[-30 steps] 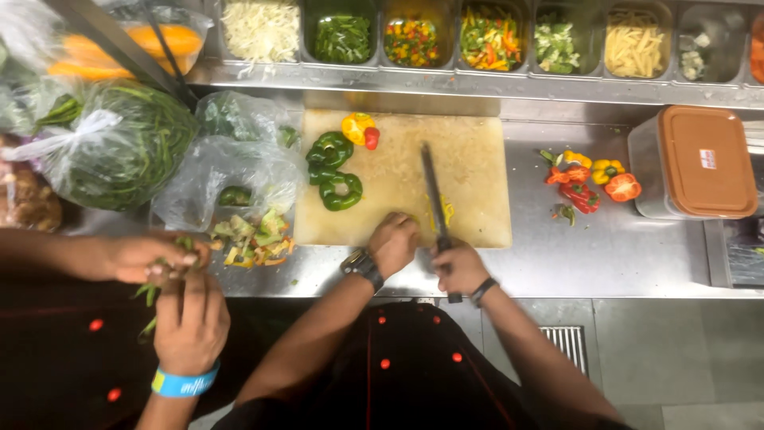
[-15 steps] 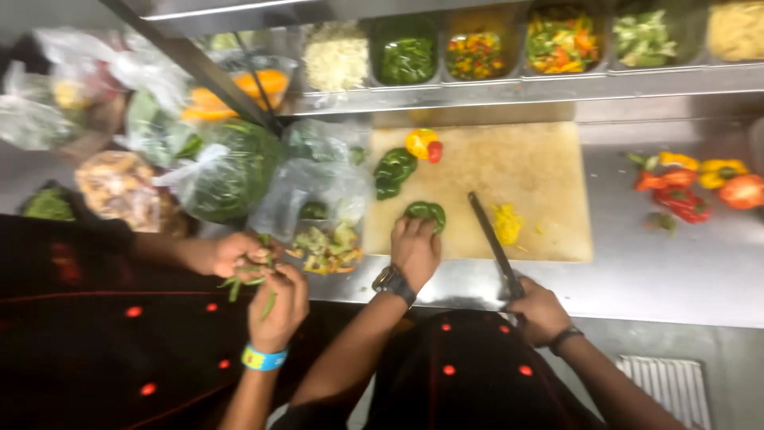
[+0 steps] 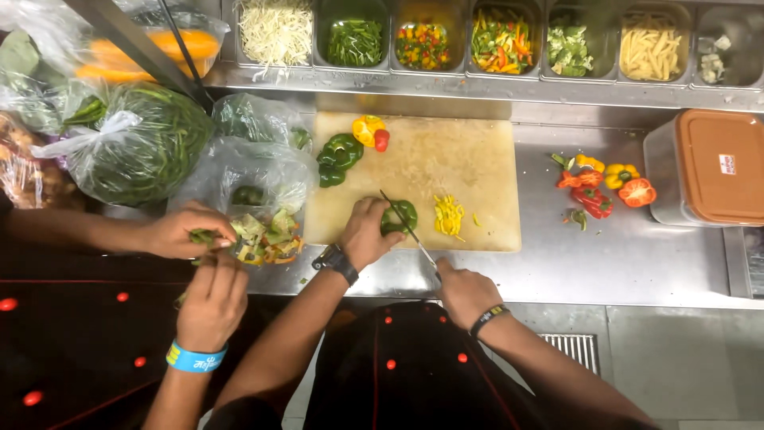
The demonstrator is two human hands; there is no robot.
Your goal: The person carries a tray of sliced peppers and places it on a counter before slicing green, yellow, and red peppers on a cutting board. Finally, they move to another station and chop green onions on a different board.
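Looking down at the wooden cutting board (image 3: 477, 159), I've got my left hand (image 3: 364, 232) pressed over a green pepper piece (image 3: 400, 216) near the board's front edge, fingers curled onto it and pinning it flat. My right hand (image 3: 464, 293) sits just off the board over the steel counter (image 3: 605, 263), fingers wrapped tight around the handle of the knife (image 3: 407, 228), and the blade runs up and leftward across the pepper piece. Just right of the blade there's a small heap of yellow pepper strips (image 3: 449, 215). Up at the board's far left lie more green pepper halves (image 3: 338, 157) beside a yellow and red pepper (image 3: 371, 130). Out on the counter to the right, a scatter of red and yellow pepper scraps (image 3: 598, 185) near a tub with a brown lid (image 3: 720, 166). To my left, a co-worker's two hands (image 3: 208, 306) work at green beans (image 3: 201, 236) by a clear bag of trimmings (image 3: 267, 237).
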